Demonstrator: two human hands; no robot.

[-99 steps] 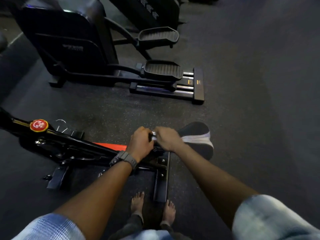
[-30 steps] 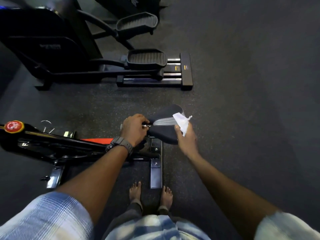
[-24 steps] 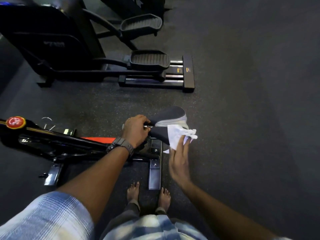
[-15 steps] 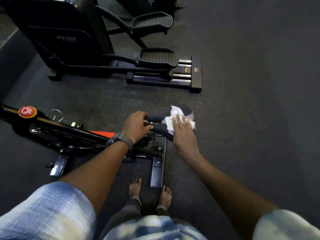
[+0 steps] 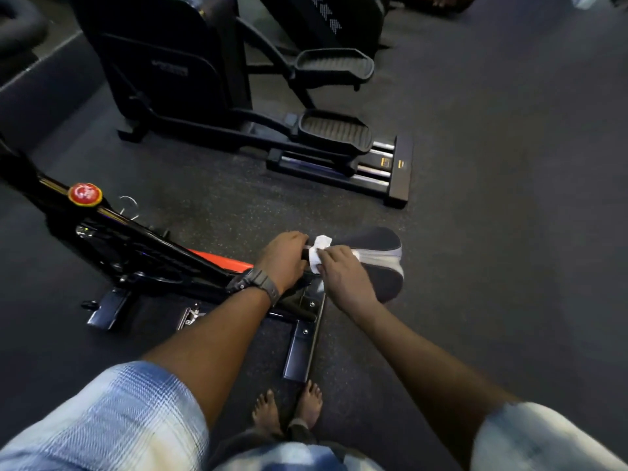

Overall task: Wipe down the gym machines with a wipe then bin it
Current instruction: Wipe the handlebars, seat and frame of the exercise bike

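A black and orange exercise bike (image 5: 142, 253) stands in front of me, its black and grey saddle (image 5: 377, 253) at the centre. My left hand (image 5: 283, 258) grips the narrow front end of the saddle. My right hand (image 5: 341, 271) holds a white wipe (image 5: 317, 251) and presses it on the saddle's nose, right beside my left hand. Most of the wipe is hidden under my fingers.
A black elliptical trainer (image 5: 217, 90) with two pedals stands behind the bike on the dark rubber floor (image 5: 509, 232). The bike's rear foot bar (image 5: 302, 338) lies just before my bare feet (image 5: 289, 409). A red round knob (image 5: 85, 194) sits on the bike's frame at left.
My right hand has slid the wipe left along the saddle, from its wide rear to the nose beside my left hand. My left hand has kept its grip.
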